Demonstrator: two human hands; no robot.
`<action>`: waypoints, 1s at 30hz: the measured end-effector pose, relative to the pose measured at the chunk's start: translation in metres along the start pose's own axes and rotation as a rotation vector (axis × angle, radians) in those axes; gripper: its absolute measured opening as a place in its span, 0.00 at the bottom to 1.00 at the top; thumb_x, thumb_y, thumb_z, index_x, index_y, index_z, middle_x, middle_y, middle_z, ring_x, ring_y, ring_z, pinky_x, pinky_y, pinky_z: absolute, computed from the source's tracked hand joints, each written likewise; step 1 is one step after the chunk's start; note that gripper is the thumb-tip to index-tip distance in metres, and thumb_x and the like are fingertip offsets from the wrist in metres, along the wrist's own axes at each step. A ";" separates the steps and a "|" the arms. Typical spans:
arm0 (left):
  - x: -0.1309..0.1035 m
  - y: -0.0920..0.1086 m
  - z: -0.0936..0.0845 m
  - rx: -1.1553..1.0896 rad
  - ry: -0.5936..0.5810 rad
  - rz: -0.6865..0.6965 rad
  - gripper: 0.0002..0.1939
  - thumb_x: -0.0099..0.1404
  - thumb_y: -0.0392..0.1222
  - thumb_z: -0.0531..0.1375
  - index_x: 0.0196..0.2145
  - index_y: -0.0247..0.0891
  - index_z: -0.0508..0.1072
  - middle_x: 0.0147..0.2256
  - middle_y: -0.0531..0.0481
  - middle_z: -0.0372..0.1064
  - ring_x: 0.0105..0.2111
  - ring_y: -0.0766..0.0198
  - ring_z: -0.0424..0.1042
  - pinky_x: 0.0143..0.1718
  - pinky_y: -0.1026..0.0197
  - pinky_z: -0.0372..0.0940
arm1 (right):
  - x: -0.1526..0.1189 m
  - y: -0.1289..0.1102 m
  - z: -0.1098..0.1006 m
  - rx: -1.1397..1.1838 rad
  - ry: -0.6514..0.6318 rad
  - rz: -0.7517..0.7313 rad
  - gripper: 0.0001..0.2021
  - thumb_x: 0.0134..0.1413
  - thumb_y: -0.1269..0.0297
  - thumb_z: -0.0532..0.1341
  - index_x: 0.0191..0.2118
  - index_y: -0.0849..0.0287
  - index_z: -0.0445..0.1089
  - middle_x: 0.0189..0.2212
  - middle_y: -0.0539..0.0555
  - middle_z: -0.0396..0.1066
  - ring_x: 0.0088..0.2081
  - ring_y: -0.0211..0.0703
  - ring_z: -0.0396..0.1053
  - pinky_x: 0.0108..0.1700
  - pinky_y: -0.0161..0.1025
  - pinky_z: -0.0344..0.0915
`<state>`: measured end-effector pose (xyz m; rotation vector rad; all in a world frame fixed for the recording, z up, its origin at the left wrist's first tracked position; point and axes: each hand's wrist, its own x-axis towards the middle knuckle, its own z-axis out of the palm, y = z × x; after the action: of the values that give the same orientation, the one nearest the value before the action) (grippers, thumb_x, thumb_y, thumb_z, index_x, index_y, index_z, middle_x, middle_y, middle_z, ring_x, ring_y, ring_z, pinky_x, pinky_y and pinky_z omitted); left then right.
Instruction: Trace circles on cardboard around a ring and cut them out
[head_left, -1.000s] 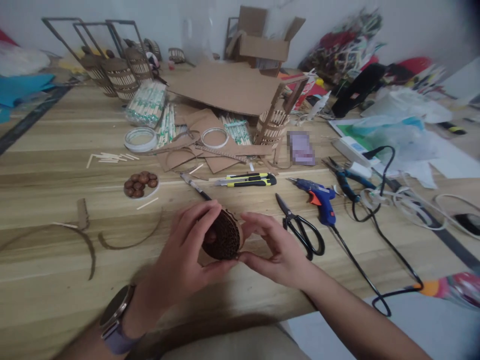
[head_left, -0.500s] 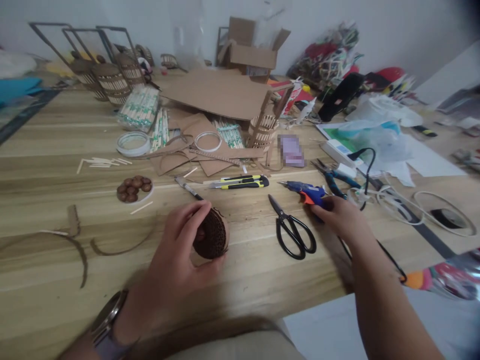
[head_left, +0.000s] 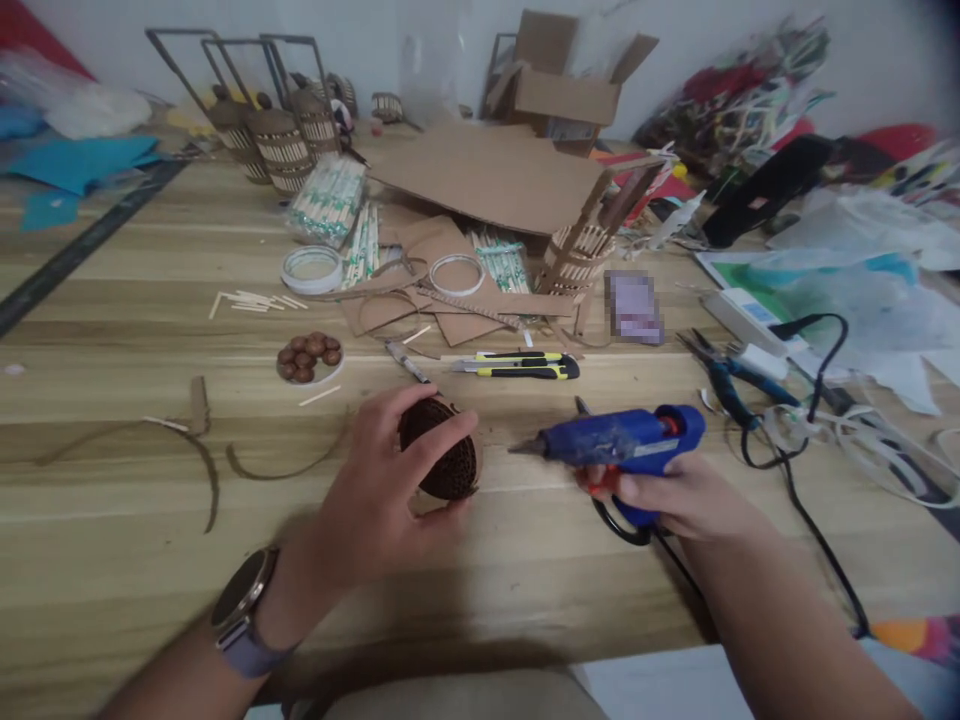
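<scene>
The left hand (head_left: 375, 490) is curled around a dark brown coiled cardboard disc (head_left: 442, 462), fingers over its top edge and thumb below, holding it on its rim just above the wooden table (head_left: 112, 560). The right hand (head_left: 667, 495) is closed around the grip of a blue glue gun (head_left: 622, 440), its nozzle levelled at the disc from just beside it, with a gap between tip and cardboard. Here is the worry: those left fingertips sit right on the side the nozzle faces, so hot glue laid there could catch them (a burn, likely). The gun's black cord (head_left: 810, 520) trails off toward the tangle at the right, and a snag there could tug the aim off. A drip from the tip would land on the bare wood between the hands. The yellow utility knives (head_left: 517, 365) lie just behind, near the reaching arms.
</scene>
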<state>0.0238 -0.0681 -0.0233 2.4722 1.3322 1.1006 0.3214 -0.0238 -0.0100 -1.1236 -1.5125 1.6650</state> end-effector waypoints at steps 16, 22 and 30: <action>0.001 -0.001 -0.001 0.007 -0.051 0.011 0.28 0.67 0.43 0.64 0.62 0.44 0.62 0.59 0.36 0.58 0.58 0.44 0.63 0.59 0.41 0.64 | 0.000 -0.008 0.006 -0.183 -0.225 -0.079 0.09 0.54 0.55 0.72 0.34 0.54 0.83 0.26 0.54 0.80 0.25 0.46 0.77 0.25 0.36 0.77; 0.002 0.000 -0.001 0.015 -0.047 0.028 0.27 0.67 0.42 0.64 0.61 0.43 0.63 0.58 0.36 0.58 0.58 0.44 0.64 0.59 0.43 0.65 | 0.002 -0.014 0.010 -0.192 -0.225 -0.077 0.08 0.54 0.56 0.72 0.32 0.54 0.81 0.24 0.53 0.78 0.23 0.45 0.75 0.23 0.36 0.75; 0.002 0.001 -0.001 0.027 -0.062 0.053 0.26 0.67 0.41 0.63 0.61 0.42 0.64 0.58 0.35 0.58 0.57 0.43 0.64 0.57 0.40 0.66 | -0.001 -0.024 0.009 -0.284 -0.251 -0.049 0.04 0.54 0.61 0.70 0.34 0.53 0.79 0.26 0.51 0.76 0.24 0.44 0.73 0.23 0.35 0.71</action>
<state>0.0247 -0.0678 -0.0213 2.5528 1.2794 1.0142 0.3117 -0.0245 0.0135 -1.0371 -1.9698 1.6422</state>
